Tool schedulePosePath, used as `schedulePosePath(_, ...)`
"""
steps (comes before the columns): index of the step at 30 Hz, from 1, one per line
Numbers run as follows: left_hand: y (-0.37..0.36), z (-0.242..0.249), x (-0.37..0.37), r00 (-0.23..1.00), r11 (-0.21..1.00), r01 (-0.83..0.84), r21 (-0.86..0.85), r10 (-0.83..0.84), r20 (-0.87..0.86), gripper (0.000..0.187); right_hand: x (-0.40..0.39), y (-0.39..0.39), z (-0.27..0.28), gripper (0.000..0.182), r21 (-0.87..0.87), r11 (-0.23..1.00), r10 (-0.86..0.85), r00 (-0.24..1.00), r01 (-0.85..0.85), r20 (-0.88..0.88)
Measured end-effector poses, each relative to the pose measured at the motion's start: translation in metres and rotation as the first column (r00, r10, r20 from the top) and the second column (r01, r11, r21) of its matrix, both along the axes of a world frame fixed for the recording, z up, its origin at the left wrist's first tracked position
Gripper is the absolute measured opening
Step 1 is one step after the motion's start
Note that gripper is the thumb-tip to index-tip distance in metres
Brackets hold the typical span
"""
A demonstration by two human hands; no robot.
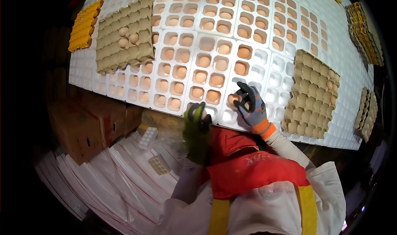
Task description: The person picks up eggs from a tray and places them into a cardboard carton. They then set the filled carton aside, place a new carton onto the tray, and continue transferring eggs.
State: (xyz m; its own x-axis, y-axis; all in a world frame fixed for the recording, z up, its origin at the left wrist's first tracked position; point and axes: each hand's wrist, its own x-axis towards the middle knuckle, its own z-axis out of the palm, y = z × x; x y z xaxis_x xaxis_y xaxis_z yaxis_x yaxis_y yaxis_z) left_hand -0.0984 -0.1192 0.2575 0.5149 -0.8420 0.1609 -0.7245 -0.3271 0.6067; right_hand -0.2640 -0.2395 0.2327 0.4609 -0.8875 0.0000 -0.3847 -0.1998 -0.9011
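My left hand, in a green and black glove, is at the near edge of the white foam egg tray. Its fingers curl around an egg, mostly covered by the glove. My right hand, in a grey-blue glove with an orange cuff, is over the neighbouring foam tray. Thumb and fingers close on an egg at one of its pockets, and a second pale egg shape shows in the palm. Single eggs sit in most pockets ahead and to the left, such as this egg.
A grey pulp tray with three eggs lies on the left, another pulp tray with a few eggs on the right. Stacked pulp trays stand far right. Cardboard boxes and wrapped white sheets are below left.
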Motion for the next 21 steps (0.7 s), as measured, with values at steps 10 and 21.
schedulePosePath(10, -0.009, -0.035, -0.049, 0.917, 0.908, 0.387, -0.161, -0.398, -0.038, 0.051, 0.021, -0.026, -0.009, 0.048, -0.395, 0.914, -0.101, 0.995, 0.093, -0.001)
schedulePosePath(21, -0.083, 0.003, -0.102, 0.725, 0.738, 0.661, -0.135, -0.674, -0.140, 0.041, -0.326, -0.058, 0.075, 0.042, -0.473, 0.776, -0.600, 0.258, 0.417, -0.757)
